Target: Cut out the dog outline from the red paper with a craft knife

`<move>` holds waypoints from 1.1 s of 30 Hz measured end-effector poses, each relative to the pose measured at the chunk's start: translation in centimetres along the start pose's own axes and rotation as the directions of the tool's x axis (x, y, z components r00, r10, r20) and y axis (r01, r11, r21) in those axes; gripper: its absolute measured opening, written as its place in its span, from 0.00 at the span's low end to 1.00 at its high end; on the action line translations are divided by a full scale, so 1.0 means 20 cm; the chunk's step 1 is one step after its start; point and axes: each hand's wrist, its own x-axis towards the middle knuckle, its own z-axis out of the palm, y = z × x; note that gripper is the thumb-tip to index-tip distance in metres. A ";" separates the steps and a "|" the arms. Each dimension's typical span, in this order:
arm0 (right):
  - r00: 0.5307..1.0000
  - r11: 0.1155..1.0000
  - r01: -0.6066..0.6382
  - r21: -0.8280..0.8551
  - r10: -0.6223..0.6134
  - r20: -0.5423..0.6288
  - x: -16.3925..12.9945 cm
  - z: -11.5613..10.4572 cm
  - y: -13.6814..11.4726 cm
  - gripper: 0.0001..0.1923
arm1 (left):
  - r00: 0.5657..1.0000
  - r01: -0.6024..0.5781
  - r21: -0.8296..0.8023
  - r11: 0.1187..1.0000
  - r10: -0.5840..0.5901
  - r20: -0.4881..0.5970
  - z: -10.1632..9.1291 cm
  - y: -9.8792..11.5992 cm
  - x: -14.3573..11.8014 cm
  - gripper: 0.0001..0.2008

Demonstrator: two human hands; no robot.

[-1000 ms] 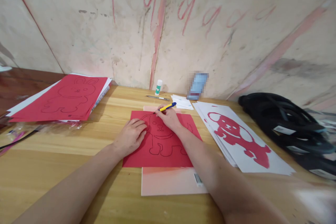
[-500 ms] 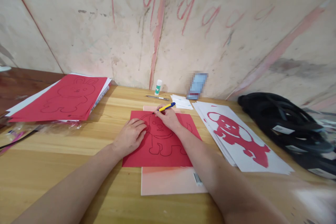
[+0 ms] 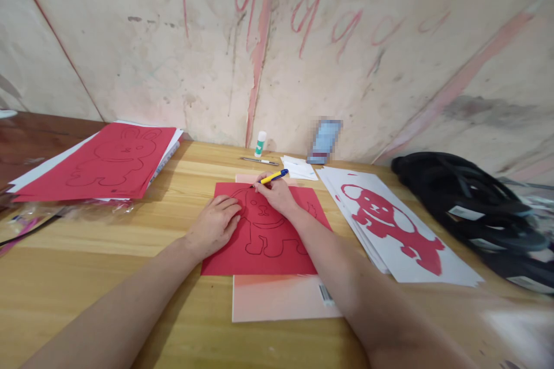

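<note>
A sheet of red paper [image 3: 277,262] lies in front of me with a dog outline drawn in dark lines. My right hand [image 3: 277,195] is closed around a yellow pen with a blue end [image 3: 273,177], its tip touching the paper near the top of the dog's head. Flat on the paper's left side rests my left hand [image 3: 215,222], fingers extended, covering part of the sheet. Beneath the red paper is a pale pink booklet or board [image 3: 277,302], showing at the front and a little at the back. My right forearm hides the dog's rear part.
Left stands a pile of papers topped by a red sheet [image 3: 116,155] with another animal outline. A glue stick [image 3: 260,144], a slim pen [image 3: 259,161], paper scraps [image 3: 298,168] and a blurred phone [image 3: 324,141] are by the wall. White sheets with a red cutout dog [image 3: 381,213] and a black bag [image 3: 459,207] lie right.
Almost nothing differs. The pen tip and my right hand have shifted very slightly left along the dog's head; my left hand stays in place.
</note>
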 end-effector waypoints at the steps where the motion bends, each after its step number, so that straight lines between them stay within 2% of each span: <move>1: 1.000 1.000 0.005 0.001 -0.005 0.005 0.00 0.00 0.00 0.06 | 1.000 0.001 -0.005 1.000 -0.001 -0.002 0.00 0.00 0.00 0.11; 21: 0.998 0.998 0.036 0.056 -0.038 0.049 -0.01 0.00 -0.03 0.06 | 1.000 0.001 0.005 1.000 -0.001 0.015 -0.01 0.00 0.01 0.11; 30: 0.997 0.998 0.020 0.067 -0.024 0.068 -0.01 -0.01 -0.04 0.08 | 1.000 0.004 0.002 1.000 -0.004 0.018 -0.01 0.01 0.00 0.11; 33: 0.999 0.993 -0.016 0.116 0.013 0.035 -0.01 -0.01 -0.04 0.09 | 1.000 0.006 -0.007 1.000 -0.006 0.014 -0.01 0.01 0.00 0.11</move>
